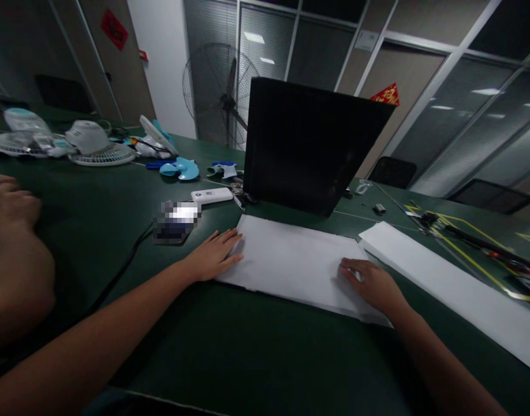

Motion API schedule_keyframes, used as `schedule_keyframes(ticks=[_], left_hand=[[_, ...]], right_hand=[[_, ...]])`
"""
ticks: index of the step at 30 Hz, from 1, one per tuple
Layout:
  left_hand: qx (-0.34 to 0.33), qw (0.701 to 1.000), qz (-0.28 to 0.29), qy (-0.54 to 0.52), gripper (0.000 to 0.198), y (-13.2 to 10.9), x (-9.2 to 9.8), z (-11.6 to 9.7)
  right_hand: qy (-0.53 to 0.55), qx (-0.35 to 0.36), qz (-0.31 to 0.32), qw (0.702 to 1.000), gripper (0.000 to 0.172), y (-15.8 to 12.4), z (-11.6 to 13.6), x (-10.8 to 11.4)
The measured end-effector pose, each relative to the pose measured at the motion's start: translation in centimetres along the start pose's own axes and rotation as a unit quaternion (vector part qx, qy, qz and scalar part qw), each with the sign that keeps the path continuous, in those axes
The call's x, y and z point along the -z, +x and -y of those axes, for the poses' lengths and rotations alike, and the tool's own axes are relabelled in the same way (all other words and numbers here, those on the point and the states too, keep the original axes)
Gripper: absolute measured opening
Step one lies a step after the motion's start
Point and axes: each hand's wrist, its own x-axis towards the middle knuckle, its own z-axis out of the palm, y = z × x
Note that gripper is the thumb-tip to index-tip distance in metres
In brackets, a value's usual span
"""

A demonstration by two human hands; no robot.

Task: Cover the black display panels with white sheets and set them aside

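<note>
A flat white paper-covered piece (291, 254) lies on the green table in front of me; I cannot tell whether anything is inside the paper. My left hand (215, 254) rests flat on its left edge, fingers stretched out and thumb apart. On the right part of the same paper my right hand (369, 280) touches down with bent fingers. A small gap shows between its thumb and fingers, and I see nothing held there. Past the right edge lies a long white paper strip (447, 289), slanting toward the lower right.
A black upright panel (308, 144) stands just behind the paper. On the left are a phone-like blurred device (177, 222) with a cable, a white power bank (212, 196), blue fan blades (180, 169) and white fan parts (103, 153). Another person's arm (18, 266) rests at far left.
</note>
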Motion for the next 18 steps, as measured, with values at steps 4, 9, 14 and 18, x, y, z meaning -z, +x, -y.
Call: schedule_keyframes(ticks=[4, 9, 14, 18], left_hand=[[-0.006, 1.0, 0.006, 0.004, 0.078, -0.1, 0.0, 0.1], [-0.006, 1.0, 0.016, -0.006, 0.077, -0.3, 0.5, -0.1], [-0.002, 1.0, 0.022, -0.001, 0.081, -0.3, 0.5, -0.1], [0.0, 1.0, 0.011, 0.001, 0.079, -0.2, 0.2, 0.0]], right_hand=[[0.012, 0.024, -0.003, 1.0, 0.049, 0.0, 0.9, -0.3], [0.035, 0.036, -0.009, 0.999, 0.049, -0.1, 0.5, -0.7], [0.035, 0.031, -0.02, 0.999, 0.053, 0.3, -1.0, -0.9], [-0.039, -0.147, -0.064, 0.986, 0.063, 0.1, -3.7, 0.1]])
